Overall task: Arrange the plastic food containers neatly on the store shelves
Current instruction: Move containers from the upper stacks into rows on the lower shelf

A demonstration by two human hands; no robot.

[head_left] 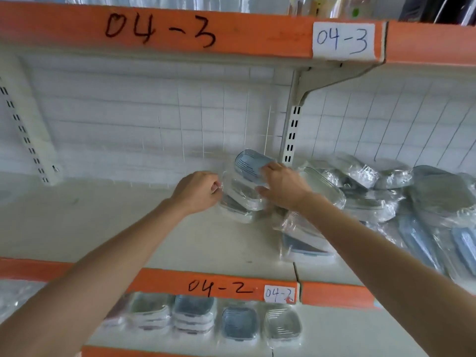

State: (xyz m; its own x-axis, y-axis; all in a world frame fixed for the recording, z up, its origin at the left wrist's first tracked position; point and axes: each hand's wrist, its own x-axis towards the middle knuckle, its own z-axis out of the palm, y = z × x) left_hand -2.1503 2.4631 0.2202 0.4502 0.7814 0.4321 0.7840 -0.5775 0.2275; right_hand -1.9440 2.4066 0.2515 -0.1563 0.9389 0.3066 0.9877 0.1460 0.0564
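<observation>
centre frame: wrapped container stack (243, 191) on shelf (103, 222). left hand (198, 191) grip pinches its wrap; right hand (282, 185) fingers spread against the stack. loose wrapped containers (386, 197) heaped at right.

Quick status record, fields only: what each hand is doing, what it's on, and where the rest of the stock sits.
left hand: fingers curled, pinching the plastic wrap at the left edge of the container stack
right hand: fingers spread over the blue-lidded container on top of the stack
container stack: wrapped, on shelf 04-2, near the back wall
loose pile: wrapped containers heaped at the right of that shelf, untidy
lower shelf row: containers lined up side by side
</observation>
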